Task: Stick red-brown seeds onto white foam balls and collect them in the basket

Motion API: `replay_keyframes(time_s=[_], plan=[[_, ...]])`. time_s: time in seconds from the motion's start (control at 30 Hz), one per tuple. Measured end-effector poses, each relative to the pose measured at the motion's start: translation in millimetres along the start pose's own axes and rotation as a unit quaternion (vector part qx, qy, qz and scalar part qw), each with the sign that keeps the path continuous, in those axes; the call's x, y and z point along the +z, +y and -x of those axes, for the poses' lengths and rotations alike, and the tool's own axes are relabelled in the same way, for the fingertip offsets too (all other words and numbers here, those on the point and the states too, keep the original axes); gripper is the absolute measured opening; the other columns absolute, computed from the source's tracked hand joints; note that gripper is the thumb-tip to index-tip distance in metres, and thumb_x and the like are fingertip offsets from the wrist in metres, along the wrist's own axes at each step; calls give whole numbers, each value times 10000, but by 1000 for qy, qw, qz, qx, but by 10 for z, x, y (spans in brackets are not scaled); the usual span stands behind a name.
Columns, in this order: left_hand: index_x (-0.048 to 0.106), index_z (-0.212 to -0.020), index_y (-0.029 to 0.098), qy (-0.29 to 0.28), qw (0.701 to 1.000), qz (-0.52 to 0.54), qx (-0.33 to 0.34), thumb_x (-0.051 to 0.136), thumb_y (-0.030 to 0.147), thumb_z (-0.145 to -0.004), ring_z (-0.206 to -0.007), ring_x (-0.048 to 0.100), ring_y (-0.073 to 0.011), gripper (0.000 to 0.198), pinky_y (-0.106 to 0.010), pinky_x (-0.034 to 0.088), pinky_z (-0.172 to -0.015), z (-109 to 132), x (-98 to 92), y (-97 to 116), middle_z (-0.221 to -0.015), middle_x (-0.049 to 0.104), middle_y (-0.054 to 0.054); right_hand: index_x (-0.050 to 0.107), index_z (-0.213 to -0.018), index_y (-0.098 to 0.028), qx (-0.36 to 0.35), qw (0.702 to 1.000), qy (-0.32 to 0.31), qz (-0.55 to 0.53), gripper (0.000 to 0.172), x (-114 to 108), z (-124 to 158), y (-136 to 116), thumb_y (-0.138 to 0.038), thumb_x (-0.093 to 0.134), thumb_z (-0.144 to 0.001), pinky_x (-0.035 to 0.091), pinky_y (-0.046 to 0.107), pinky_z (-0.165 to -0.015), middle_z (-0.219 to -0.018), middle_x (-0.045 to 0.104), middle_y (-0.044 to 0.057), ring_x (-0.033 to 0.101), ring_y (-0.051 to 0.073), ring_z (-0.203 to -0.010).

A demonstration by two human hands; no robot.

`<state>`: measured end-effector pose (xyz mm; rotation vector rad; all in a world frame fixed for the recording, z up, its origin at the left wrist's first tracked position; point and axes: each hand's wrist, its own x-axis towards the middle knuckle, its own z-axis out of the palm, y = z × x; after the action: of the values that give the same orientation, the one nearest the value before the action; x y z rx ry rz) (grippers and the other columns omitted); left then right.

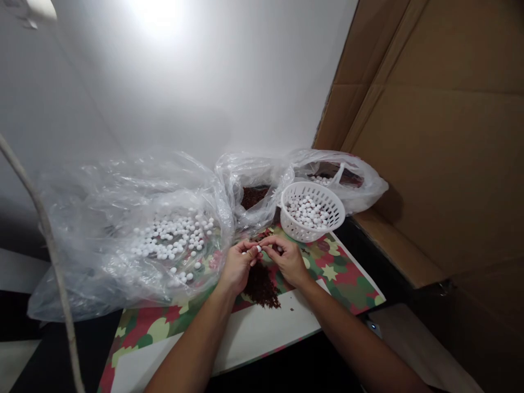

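Observation:
My left hand (238, 266) and my right hand (287, 257) meet over a camouflage-patterned sheet (347, 275). Both pinch a small white round piece (257, 249) between their fingertips. Directly under the hands lies a heap of dark brown crumbs (262, 288). A white plastic basket (327, 195) holding several white pieces stands just beyond my right hand.
A large clear bag (123, 229) with several white pieces lies at the left. A smaller clear bag (254, 191) holds brown crumbs, and another bag (360, 180) lies behind the basket. Cardboard panels (442, 136) rise at the right. A white wall stands behind.

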<state>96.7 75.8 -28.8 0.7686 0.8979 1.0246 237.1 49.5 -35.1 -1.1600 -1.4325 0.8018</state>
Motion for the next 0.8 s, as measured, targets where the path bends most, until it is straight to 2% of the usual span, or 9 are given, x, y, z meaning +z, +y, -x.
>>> replay_keyframes(time_s=[0.1, 0.2, 0.27, 0.37, 0.47, 0.57, 0.67, 0.73, 0.8], plan=[[578, -695, 99, 4, 1000, 7, 10, 833, 278, -516, -560, 525, -67, 359, -163, 282, -493, -2, -4, -12, -636, 586, -9, 676, -883, -166, -19, 1000, -2, -12, 179, -2, 0, -22, -289, 550, -853, 403, 209, -643, -918, 655, 43, 561, 114, -762], [576, -699, 98, 10, 1000, 15, 20, 831, 290, -526, -537, 499, -52, 363, -160, 298, -498, -1, -8, -26, -609, 564, 6, 674, -879, -170, -45, 999, -6, -15, 167, 4, -7, -7, -279, 550, -857, 426, 220, -724, -953, 654, 46, 575, 135, -895], [570, -700, 96, 6, 1000, 13, 16, 830, 290, -532, -510, 457, -29, 365, -153, 302, -495, 6, -1, -27, -606, 556, 13, 669, -864, -171, -45, 999, -8, -7, 166, 21, -6, 21, -312, 587, -837, 413, 214, -669, -964, 651, 42, 561, 119, -808], [534, -714, 107, -10, 1000, 4, -3, 830, 265, -541, -519, 451, -17, 377, -139, 325, -502, 25, 33, -7, -634, 557, 20, 639, -846, -164, -17, 1000, 6, 19, 243, 55, 17, 27, -375, 695, -740, 360, 206, -562, -914, 647, 24, 457, 78, -611], [491, -759, 130, -29, 1000, 4, -7, 809, 320, -583, -570, 509, -42, 410, -133, 342, -493, 42, 59, 38, -681, 574, 6, 620, -847, -160, -22, 997, 31, 74, 259, 23, 18, -88, -393, 679, -751, 356, 199, -573, -798, 623, 2, 426, 70, -582], [472, -767, 132, -29, 999, 12, -7, 680, 479, -713, -531, 506, -43, 408, -123, 278, -411, 47, 30, 101, -695, 574, -18, 611, -888, -158, -71, 982, 79, 156, 251, -199, -114, -280, -400, 595, -825, 362, 200, -603, -740, 584, -1, 448, 77, -598], [419, -729, 155, -43, 997, 38, -61, 547, 536, -798, -342, 298, -6, 408, -139, 109, -320, 46, -34, 172, -569, 480, 33, 571, -1002, -146, -106, 941, 174, 269, 247, -585, -403, -399, -353, 507, -885, 387, 232, -702, -892, 604, 46, 500, 114, -722], [385, -705, 166, -74, 991, 59, -98, 527, 501, -821, -307, 189, -3, 383, -152, 50, -311, 49, -65, 217, -514, 396, 61, 577, -1014, -136, -115, 917, 156, 349, 216, -814, -589, -416, -290, 493, -887, 387, 280, -798, -990, 609, 79, 525, 166, -879], [403, -706, 156, -84, 988, 72, -112, 552, 408, -818, -337, 253, -4, 314, -144, 108, -317, 58, -72, 252, -546, 409, 52, 607, -984, -142, -127, 893, 139, 408, 199, -919, -677, -413, -276, 504, -877, 360, 335, -874, -1057, 607, 92, 501, 220, -1019]])
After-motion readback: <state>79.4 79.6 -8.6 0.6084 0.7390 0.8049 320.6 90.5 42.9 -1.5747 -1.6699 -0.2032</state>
